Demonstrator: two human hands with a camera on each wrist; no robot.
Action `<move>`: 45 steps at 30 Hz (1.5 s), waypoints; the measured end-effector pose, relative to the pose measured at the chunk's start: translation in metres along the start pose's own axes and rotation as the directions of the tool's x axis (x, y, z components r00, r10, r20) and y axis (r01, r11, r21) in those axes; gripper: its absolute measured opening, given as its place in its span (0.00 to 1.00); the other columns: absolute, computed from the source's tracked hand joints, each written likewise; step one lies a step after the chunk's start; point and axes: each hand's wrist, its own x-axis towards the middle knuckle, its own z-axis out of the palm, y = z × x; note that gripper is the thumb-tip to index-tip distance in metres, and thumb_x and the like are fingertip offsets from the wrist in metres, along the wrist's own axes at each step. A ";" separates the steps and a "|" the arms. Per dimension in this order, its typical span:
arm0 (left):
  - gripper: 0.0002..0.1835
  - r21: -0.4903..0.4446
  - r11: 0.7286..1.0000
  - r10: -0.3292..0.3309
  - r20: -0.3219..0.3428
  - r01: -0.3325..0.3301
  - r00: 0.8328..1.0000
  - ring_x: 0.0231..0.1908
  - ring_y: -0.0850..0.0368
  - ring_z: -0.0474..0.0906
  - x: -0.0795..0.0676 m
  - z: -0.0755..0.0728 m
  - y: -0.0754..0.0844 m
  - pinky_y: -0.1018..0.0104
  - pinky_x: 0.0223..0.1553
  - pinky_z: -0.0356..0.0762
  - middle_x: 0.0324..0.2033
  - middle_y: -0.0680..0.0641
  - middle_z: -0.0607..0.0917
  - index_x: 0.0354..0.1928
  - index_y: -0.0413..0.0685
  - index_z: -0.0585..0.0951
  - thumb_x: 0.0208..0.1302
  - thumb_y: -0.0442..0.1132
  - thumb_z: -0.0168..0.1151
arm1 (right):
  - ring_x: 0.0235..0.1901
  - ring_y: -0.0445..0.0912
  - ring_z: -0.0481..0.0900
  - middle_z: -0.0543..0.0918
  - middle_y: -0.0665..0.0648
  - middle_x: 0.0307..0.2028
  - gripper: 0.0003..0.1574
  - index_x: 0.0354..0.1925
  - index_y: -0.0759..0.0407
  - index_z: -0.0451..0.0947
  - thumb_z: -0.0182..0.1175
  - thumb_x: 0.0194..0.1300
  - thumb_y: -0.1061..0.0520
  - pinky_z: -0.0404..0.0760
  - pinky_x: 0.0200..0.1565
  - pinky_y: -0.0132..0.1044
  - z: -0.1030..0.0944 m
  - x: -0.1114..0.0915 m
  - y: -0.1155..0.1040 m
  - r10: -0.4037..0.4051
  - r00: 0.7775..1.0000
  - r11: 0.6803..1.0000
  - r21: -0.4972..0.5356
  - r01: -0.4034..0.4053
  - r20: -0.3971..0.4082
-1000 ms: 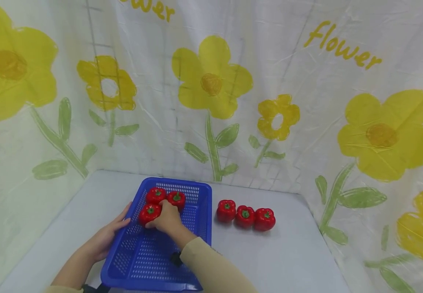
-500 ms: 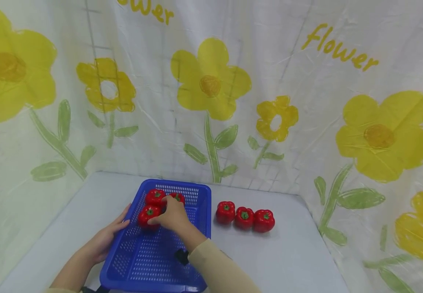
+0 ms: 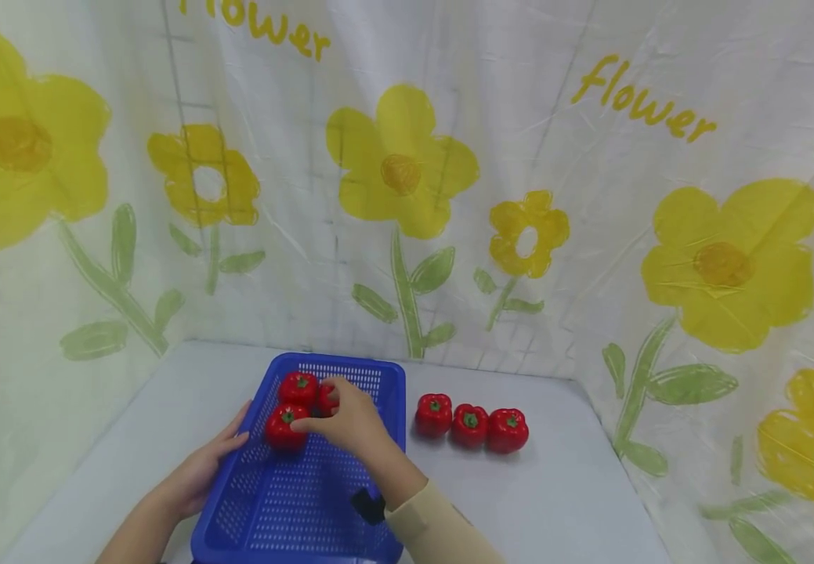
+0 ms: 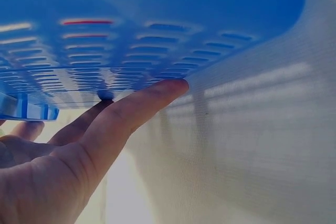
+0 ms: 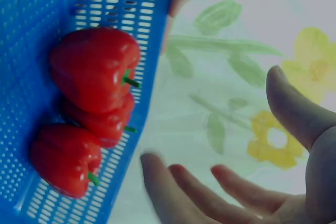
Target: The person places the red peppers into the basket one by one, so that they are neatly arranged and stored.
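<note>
Three red bell peppers with green stems sit at the far left of a blue plastic basket: a back-left pepper, a front-left pepper and a back-right pepper, partly hidden by my right hand. In the right wrist view that hand has its fingers and thumb spread apart, nothing between them, away from the peppers. My left hand rests against the basket's outer left side; the left wrist view shows its extended fingers touching the slotted wall.
Right of the basket, a left pepper, middle pepper and right pepper stand in a row on the white table. Behind hangs a white curtain with painted yellow flowers.
My right hand has let go of the front-left pepper and drawn back up and to the right. The left hand stays at the basket's side. The head view has tilted up slightly.
</note>
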 end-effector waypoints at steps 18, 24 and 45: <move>0.33 0.020 1.000 -0.002 -0.029 0.003 1.000 0.75 0.23 0.44 -0.001 0.002 -0.001 0.32 0.65 0.67 0.76 0.35 0.21 0.75 0.80 0.22 0.83 0.53 0.28 | 0.62 0.56 0.78 0.80 0.57 0.62 0.51 0.71 0.42 0.68 0.75 0.53 0.34 0.83 0.53 0.57 -0.031 -0.013 0.038 -0.036 0.998 0.994 0.099 0.041 -0.051; 0.33 0.036 0.999 0.002 -0.037 -0.001 0.999 0.75 0.22 0.40 0.001 0.002 0.000 0.31 0.64 0.67 0.76 0.35 0.21 0.75 0.80 0.23 0.83 0.54 0.27 | 0.64 0.59 0.77 0.80 0.58 0.62 0.50 0.71 0.46 0.68 0.75 0.55 0.36 0.84 0.53 0.56 -0.042 -0.018 0.046 -0.033 0.995 0.988 0.149 0.046 -0.090; 0.33 0.037 0.999 -0.002 -0.032 0.003 0.999 0.75 0.22 0.40 0.000 0.003 0.002 0.32 0.65 0.67 0.76 0.35 0.21 0.75 0.79 0.22 0.83 0.53 0.27 | 0.64 0.60 0.77 0.79 0.60 0.64 0.54 0.73 0.48 0.66 0.74 0.54 0.34 0.85 0.51 0.56 -0.075 -0.029 0.084 0.035 0.968 0.989 0.145 0.001 -0.248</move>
